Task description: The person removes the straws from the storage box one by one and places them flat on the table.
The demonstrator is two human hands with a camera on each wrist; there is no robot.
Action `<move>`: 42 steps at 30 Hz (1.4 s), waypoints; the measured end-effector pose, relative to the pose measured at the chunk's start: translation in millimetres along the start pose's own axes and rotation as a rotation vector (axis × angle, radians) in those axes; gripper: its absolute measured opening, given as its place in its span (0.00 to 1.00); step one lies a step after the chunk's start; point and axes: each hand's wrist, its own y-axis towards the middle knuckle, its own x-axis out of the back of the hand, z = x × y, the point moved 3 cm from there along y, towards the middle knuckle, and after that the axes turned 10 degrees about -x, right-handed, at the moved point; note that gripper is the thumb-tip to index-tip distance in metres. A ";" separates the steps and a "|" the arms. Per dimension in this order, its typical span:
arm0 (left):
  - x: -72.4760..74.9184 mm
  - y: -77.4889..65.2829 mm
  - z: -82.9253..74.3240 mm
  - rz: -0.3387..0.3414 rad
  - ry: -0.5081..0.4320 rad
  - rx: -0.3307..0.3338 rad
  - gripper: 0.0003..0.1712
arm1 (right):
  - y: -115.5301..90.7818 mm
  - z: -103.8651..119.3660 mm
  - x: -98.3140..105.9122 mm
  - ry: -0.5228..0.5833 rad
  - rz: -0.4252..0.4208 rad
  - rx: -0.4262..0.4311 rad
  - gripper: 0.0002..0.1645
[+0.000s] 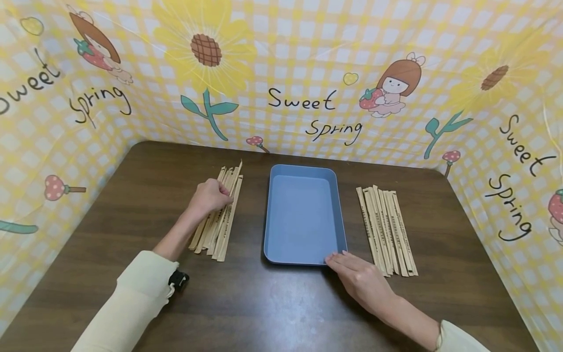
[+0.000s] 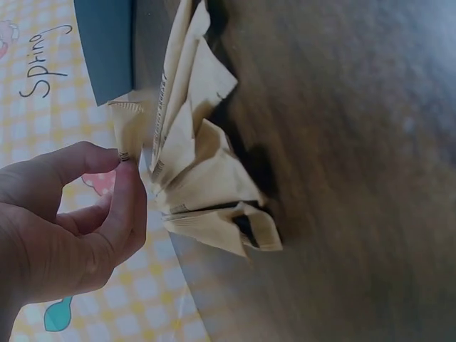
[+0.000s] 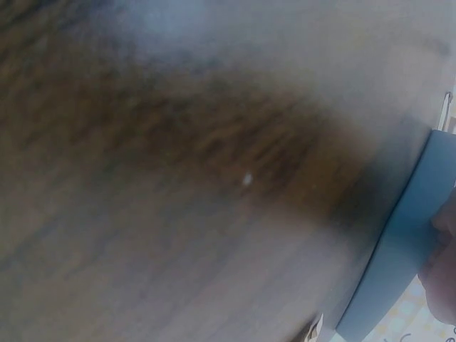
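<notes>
My left hand (image 1: 213,194) pinches one long, thin stick in a printed tan paper wrapper (image 2: 129,128) between thumb and fingertips. In the left wrist view its crimped end pokes out beyond the fingertips. The held stick is over the left pile of similar paper-wrapped sticks (image 1: 222,239), whose flat ends fan out beside the hand. Between two piles lies a shallow blue rectangular tray (image 1: 303,215), with nothing in it. My right hand (image 1: 365,286) holds its near right corner, fingertips over the rim; the right wrist view catches only part of that hand (image 3: 443,274) against the tray wall.
A second pile of paper-wrapped sticks (image 1: 387,232) lies right of the tray, close to my right hand. The brown wooden table (image 1: 246,313) is bordered at the back and sides by a yellow checked cloth (image 1: 299,58) with printed flowers and lettering.
</notes>
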 end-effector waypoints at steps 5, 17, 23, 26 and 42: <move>-0.9 -1.1 3.3 0.005 0.001 0.004 0.04 | -0.2 0.1 -0.2 -0.002 0.000 -0.003 0.26; -2.4 -1.4 7.8 0.025 0.037 -0.003 0.05 | -0.9 1.6 -0.8 -0.004 -0.014 0.006 0.26; -4.3 0.6 8.9 0.026 0.057 -0.003 0.05 | -1.0 1.7 -0.7 -0.002 -0.013 0.006 0.26; -4.6 1.4 8.5 0.025 0.062 -0.005 0.04 | -1.1 1.5 -0.8 -0.003 -0.012 0.007 0.26; -4.3 3.8 5.5 0.010 0.059 -0.029 0.03 | 1.1 0.0 0.3 -0.025 0.010 0.018 0.27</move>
